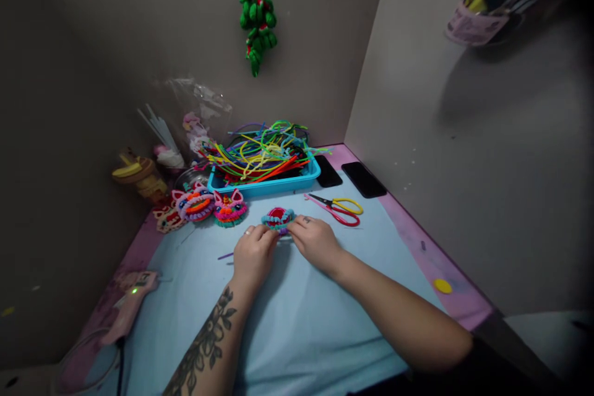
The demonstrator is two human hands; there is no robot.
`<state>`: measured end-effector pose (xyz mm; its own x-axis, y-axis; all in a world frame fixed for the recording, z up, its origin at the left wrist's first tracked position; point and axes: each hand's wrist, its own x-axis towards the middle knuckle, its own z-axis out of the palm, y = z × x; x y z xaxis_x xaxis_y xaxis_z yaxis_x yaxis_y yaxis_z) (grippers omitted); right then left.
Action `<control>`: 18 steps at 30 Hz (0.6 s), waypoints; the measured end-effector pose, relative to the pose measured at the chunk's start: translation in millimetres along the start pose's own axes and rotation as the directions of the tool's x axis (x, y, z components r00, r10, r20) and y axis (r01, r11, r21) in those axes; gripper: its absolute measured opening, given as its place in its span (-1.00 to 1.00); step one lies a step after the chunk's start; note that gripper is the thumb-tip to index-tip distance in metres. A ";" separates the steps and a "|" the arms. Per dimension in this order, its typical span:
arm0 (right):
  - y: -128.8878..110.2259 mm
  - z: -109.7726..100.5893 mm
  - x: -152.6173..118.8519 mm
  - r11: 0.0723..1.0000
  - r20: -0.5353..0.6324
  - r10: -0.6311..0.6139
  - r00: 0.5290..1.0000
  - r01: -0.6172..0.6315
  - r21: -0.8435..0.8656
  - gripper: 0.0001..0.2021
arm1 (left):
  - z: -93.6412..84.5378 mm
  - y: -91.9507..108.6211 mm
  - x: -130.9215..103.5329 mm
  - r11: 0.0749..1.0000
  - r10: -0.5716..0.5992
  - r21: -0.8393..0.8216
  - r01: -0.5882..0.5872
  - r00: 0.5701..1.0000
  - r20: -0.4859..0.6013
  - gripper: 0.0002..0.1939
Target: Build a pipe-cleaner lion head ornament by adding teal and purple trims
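Leftmost, a glue gun (132, 297) lies on the desk (297, 322) with its light on (so likely hot) and could burn a stray arm. Beside it, the left hand (253, 253) pinches a purple stem (227, 255) against the fuzzy piece (278, 218) at the desk's middle; the right hand (315, 238) grips its other edge. Scissors (336, 207) lie just right, where a sweeping wrist might snag them

Left hand (253, 255) and right hand (315, 239) pinch a fuzzy teal-and-red craft piece (277, 218); scissors (338, 207) lie just right of it.
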<state>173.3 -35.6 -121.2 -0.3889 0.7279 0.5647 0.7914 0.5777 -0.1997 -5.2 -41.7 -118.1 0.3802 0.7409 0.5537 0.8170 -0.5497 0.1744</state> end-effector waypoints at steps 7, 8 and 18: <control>8.1 -1.2 0.7 0.992 0.055 -0.122 0.991 0.120 0.041 -0.82 | -1.1 -6.3 2.2 0.999 0.006 -0.042 -0.005 1.000 0.021 -0.87; 9.4 -1.4 0.8 0.991 0.055 -0.126 0.990 0.124 0.046 -0.82 | -1.1 -6.9 2.2 0.999 0.006 -0.050 -0.005 1.000 0.027 -0.87; 18.4 -6.0 3.9 0.933 0.004 -0.142 0.990 0.132 0.336 -0.85 | -2.4 -12.6 5.5 0.950 -0.004 -0.310 0.045 0.991 0.132 -0.86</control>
<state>189.2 -24.4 -117.9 -0.4991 0.6402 0.5840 0.5284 0.7590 -0.3804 -14.4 -31.7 -115.3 0.4312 0.7873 0.4408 0.6584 -0.6086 0.4429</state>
